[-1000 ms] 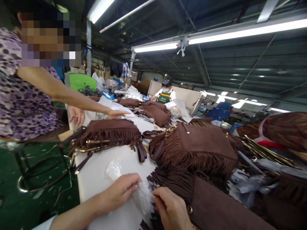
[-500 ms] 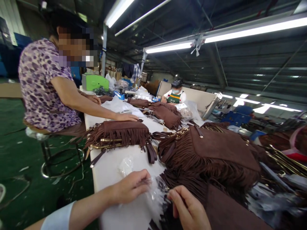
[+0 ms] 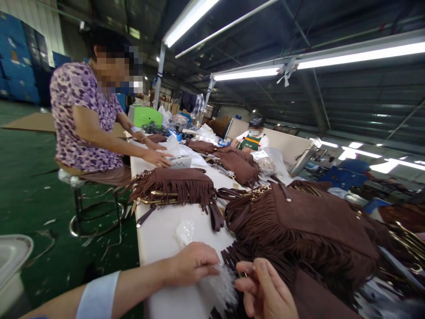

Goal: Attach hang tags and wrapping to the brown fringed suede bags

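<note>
Clear plastic [image 3: 222, 285], downward, long axis unclear

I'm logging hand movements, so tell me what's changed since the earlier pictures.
The view has swung left. The co-worker's nearer hand has drawn back toward their body; their farther hand has come in over the table. The left hand still holds clear plastic, with the right hand beside it. The large fringed bag lies as before.
</note>
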Action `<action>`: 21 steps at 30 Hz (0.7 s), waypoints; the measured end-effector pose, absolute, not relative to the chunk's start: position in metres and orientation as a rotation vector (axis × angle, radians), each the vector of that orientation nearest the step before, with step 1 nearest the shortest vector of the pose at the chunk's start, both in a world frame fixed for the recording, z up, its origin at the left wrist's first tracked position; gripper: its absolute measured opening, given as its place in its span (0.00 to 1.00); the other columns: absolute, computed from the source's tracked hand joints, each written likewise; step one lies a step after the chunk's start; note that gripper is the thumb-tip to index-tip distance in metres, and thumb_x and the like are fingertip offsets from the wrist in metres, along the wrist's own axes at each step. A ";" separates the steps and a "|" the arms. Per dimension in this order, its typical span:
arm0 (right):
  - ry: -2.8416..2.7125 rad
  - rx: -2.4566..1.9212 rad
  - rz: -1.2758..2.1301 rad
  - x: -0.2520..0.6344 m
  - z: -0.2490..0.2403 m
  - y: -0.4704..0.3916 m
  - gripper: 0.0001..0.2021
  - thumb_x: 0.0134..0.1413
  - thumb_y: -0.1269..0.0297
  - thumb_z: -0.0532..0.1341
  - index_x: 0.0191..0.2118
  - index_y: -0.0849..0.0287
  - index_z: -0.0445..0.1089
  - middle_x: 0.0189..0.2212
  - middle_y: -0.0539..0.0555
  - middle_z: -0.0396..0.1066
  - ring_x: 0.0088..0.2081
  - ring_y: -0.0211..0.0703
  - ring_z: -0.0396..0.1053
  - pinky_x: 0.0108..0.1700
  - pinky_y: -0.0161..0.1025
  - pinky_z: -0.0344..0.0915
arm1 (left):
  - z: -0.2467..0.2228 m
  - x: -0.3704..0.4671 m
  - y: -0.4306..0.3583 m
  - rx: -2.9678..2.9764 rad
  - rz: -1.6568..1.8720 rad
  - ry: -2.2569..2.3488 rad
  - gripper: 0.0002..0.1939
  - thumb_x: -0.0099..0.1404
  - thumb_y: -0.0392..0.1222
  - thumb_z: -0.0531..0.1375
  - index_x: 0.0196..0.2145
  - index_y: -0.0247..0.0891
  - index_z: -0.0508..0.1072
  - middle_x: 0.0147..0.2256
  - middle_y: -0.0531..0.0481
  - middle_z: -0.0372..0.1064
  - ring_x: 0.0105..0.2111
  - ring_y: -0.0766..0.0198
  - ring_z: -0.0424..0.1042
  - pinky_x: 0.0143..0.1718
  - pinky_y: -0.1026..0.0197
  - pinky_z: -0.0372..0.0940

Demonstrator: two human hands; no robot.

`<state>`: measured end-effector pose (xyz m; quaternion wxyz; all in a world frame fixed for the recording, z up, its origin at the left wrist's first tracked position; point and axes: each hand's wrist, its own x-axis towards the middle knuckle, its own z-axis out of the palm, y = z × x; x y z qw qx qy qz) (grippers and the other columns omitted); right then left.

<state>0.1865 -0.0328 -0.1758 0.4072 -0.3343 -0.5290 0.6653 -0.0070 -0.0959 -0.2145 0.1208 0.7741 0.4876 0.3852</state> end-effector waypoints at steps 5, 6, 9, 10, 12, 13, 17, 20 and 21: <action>-1.534 -0.911 1.543 0.193 -0.170 -0.030 0.28 0.42 0.37 0.68 0.34 0.62 0.72 0.20 0.53 0.73 0.14 0.32 0.60 0.12 0.25 0.51 | -0.215 -0.006 -0.096 2.242 1.135 1.401 0.25 0.72 0.58 0.45 0.28 0.38 0.68 0.27 0.51 0.68 0.30 0.65 0.66 0.35 0.64 0.59; -1.560 -0.933 1.479 0.195 -0.170 -0.029 0.29 0.43 0.37 0.67 0.35 0.63 0.73 0.17 0.50 0.70 0.13 0.30 0.55 0.13 0.25 0.49 | -0.215 -0.007 -0.096 2.233 1.131 1.403 0.25 0.72 0.58 0.45 0.28 0.38 0.67 0.27 0.51 0.68 0.30 0.65 0.66 0.35 0.64 0.59; -1.574 -0.999 1.319 0.202 -0.170 -0.025 0.29 0.44 0.35 0.64 0.34 0.62 0.71 0.15 0.48 0.67 0.13 0.31 0.55 0.14 0.26 0.49 | -0.216 -0.008 -0.095 2.200 1.119 1.408 0.25 0.72 0.57 0.46 0.28 0.37 0.68 0.28 0.51 0.68 0.31 0.65 0.67 0.36 0.65 0.59; -1.579 -1.015 1.285 0.202 -0.171 -0.024 0.29 0.44 0.34 0.64 0.33 0.61 0.70 0.15 0.48 0.67 0.13 0.32 0.56 0.14 0.27 0.50 | -0.216 -0.008 -0.095 2.183 1.117 1.408 0.24 0.72 0.56 0.46 0.29 0.38 0.69 0.29 0.50 0.69 0.31 0.65 0.68 0.37 0.65 0.60; -1.591 -1.022 1.248 0.201 -0.173 -0.023 0.29 0.46 0.33 0.62 0.32 0.60 0.69 0.14 0.48 0.68 0.13 0.32 0.56 0.14 0.27 0.51 | -0.216 -0.008 -0.096 2.157 1.113 1.405 0.23 0.72 0.55 0.47 0.32 0.38 0.71 0.30 0.49 0.70 0.33 0.64 0.69 0.38 0.65 0.61; -1.584 -1.014 1.237 0.201 -0.174 -0.022 0.29 0.47 0.33 0.61 0.32 0.60 0.68 0.14 0.48 0.68 0.13 0.32 0.56 0.14 0.27 0.51 | -0.216 -0.008 -0.096 2.152 1.110 1.403 0.22 0.72 0.55 0.48 0.33 0.37 0.72 0.31 0.49 0.71 0.34 0.64 0.69 0.38 0.65 0.61; -1.432 -0.959 1.333 0.205 -0.169 -0.018 0.28 0.47 0.35 0.63 0.35 0.60 0.67 0.20 0.49 0.72 0.13 0.30 0.57 0.14 0.26 0.50 | -0.218 -0.010 -0.094 2.183 1.102 1.385 0.21 0.73 0.52 0.48 0.34 0.37 0.73 0.32 0.48 0.72 0.34 0.64 0.71 0.39 0.65 0.62; -1.389 -0.940 1.442 0.213 -0.163 -0.017 0.27 0.44 0.37 0.66 0.31 0.59 0.65 0.27 0.49 0.72 0.16 0.31 0.61 0.13 0.26 0.52 | -0.218 -0.008 -0.090 2.222 1.076 1.380 0.16 0.72 0.47 0.50 0.33 0.37 0.72 0.31 0.49 0.73 0.33 0.64 0.71 0.39 0.65 0.62; -1.427 -0.945 1.445 0.213 -0.163 -0.018 0.26 0.46 0.38 0.66 0.30 0.60 0.65 0.27 0.48 0.71 0.17 0.31 0.62 0.14 0.26 0.53 | -0.218 -0.005 -0.090 2.228 1.049 1.401 0.14 0.72 0.45 0.52 0.33 0.37 0.72 0.31 0.49 0.73 0.33 0.65 0.71 0.39 0.66 0.62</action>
